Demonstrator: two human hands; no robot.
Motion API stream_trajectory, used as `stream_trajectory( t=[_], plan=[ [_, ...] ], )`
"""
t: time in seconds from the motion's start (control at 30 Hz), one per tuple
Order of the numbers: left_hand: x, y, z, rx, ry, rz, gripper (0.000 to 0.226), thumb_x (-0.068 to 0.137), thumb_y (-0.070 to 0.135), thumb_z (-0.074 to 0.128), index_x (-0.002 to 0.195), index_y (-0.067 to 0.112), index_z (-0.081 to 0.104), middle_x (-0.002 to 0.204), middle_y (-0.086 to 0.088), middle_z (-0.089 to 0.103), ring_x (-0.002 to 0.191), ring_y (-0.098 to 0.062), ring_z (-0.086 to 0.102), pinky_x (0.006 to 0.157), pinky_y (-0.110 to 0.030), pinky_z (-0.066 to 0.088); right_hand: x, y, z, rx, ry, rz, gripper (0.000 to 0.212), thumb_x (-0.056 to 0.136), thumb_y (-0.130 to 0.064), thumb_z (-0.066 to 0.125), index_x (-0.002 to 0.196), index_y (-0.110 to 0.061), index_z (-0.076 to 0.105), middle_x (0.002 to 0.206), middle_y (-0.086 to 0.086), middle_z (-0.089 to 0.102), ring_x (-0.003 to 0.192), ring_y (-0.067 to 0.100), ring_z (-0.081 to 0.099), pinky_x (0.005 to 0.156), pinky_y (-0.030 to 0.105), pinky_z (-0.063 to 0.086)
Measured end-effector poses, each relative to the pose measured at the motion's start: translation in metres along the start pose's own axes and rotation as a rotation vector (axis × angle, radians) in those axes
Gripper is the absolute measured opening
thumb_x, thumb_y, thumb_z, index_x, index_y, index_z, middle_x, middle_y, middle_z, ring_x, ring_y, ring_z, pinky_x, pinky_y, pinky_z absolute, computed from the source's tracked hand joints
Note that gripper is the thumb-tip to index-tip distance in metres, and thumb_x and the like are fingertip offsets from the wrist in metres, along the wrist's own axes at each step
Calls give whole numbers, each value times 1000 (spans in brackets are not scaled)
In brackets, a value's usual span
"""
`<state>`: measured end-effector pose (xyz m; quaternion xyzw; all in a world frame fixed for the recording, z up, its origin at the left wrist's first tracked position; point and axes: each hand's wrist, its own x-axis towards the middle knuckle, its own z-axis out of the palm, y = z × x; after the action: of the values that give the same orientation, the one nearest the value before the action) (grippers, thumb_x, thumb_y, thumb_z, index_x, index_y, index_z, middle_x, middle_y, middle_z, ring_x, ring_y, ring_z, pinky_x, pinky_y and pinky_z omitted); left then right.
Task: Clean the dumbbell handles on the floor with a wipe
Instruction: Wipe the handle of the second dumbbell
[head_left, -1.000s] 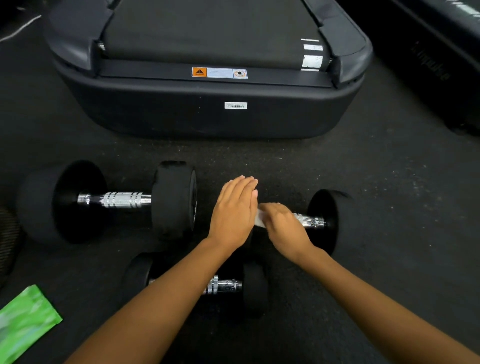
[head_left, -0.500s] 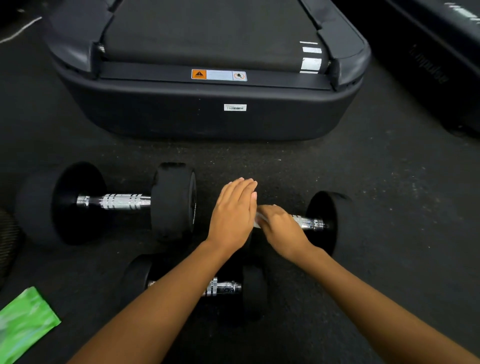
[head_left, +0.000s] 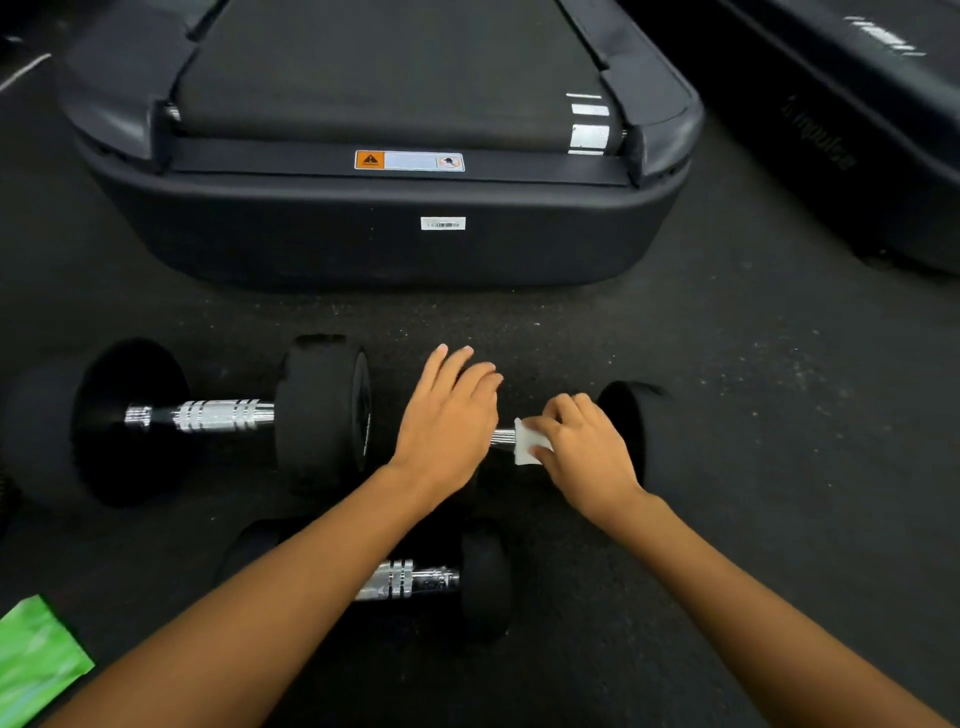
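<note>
Three black dumbbells with chrome handles lie on the dark floor. My right hand (head_left: 584, 457) grips a white wipe (head_left: 527, 441) wrapped round the chrome handle of the right dumbbell (head_left: 631, 428). My left hand (head_left: 449, 421) rests flat, fingers straight, on that dumbbell's left head and hides it. A short bit of bare handle shows between the two hands. The large dumbbell (head_left: 223, 415) lies to the left, and the small dumbbell (head_left: 410, 579) lies nearer me, partly under my left forearm.
The black rear end of a treadmill (head_left: 395, 234) stands just beyond the dumbbells. A second dark machine (head_left: 857, 130) sits at the upper right. A green packet (head_left: 31, 660) lies at the lower left corner. Rubber floor extends to the right.
My right hand has slid the wipe rightward along the handle, towards the right head, uncovering a short piece of chrome beside my left hand. My left hand stays on the left head.
</note>
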<state>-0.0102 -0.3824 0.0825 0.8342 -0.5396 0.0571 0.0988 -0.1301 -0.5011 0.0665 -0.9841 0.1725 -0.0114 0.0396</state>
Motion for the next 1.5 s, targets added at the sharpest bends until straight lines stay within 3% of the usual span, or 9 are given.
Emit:
stream_trajectory(
  t=[0.13, 0.23, 0.37, 0.53, 0.73, 0.97, 1.1, 1.23, 1.5],
  plan=[
    [10, 27, -5, 199, -323, 108, 39, 94, 24, 46, 131, 14, 49, 134, -4, 51, 135, -23, 29, 116, -43, 0, 1, 5, -15, -142, -136, -54, 43, 94, -26, 48, 137, -20, 43, 131, 3, 50, 122, 21, 40, 112, 34, 14],
    [11, 42, 2, 301, -442, 90, 42, 91, 24, 52, 130, 10, 49, 128, -7, 54, 129, -25, 36, 114, -49, -1, -5, 15, -30, -160, -15, -89, 36, 89, -15, 56, 124, -16, 58, 121, 4, 61, 118, 23, 49, 114, 36, 8],
    [8, 53, 13, 309, -378, 130, 58, 90, 19, 52, 141, 0, 30, 138, -14, 42, 132, -30, 31, 115, -45, 1, -12, 49, -41, -33, 322, 76, 22, 83, -9, 60, 104, -8, 68, 103, 7, 68, 99, 27, 61, 106, 35, 20],
    [3, 60, 34, 62, -326, 74, 58, 93, 11, 48, 144, 1, 21, 145, -13, 33, 134, -27, 29, 111, -34, 20, -19, 67, -17, 176, 246, 280, 42, 95, -30, 36, 125, -7, 57, 128, 9, 58, 124, 25, 47, 110, 35, 22],
    [24, 68, 49, -167, -286, -12, 38, 86, 7, 55, 124, 11, 49, 119, -8, 55, 109, -24, 51, 95, -31, 36, -23, 63, -3, 253, 333, 374, 45, 97, -31, 30, 126, -10, 56, 128, 6, 59, 126, 21, 47, 107, 25, 22],
    [19, 62, 53, -299, -163, 62, 39, 99, 21, 43, 136, 11, 44, 136, -4, 49, 126, -19, 40, 106, -25, 23, -24, 67, -4, 393, 347, 383, 41, 98, -32, 34, 125, -13, 58, 129, 2, 58, 127, 15, 44, 112, 28, 23],
    [22, 60, 49, -314, -200, -47, 29, 99, 25, 42, 122, 13, 53, 118, -5, 60, 109, -21, 53, 93, -29, 37, -25, 77, -7, 552, 326, 403, 31, 98, -28, 43, 122, -20, 61, 128, -7, 58, 128, 8, 43, 107, 24, 29],
    [41, 69, 50, -93, -353, -38, 29, 99, 22, 38, 121, 10, 52, 115, -10, 59, 104, -27, 56, 84, -35, 41, -24, 75, -2, 514, 374, 383, 30, 98, -27, 44, 120, -19, 63, 124, -6, 61, 125, 9, 46, 106, 27, 34],
    [43, 80, 57, -190, -260, 110, 36, 101, 30, 29, 123, 14, 54, 115, -5, 62, 103, -23, 58, 92, -35, 39, -24, 74, 1, 486, 403, 388, 31, 98, -27, 43, 119, -18, 63, 123, -6, 62, 122, 8, 48, 103, 22, 33]
  ],
)
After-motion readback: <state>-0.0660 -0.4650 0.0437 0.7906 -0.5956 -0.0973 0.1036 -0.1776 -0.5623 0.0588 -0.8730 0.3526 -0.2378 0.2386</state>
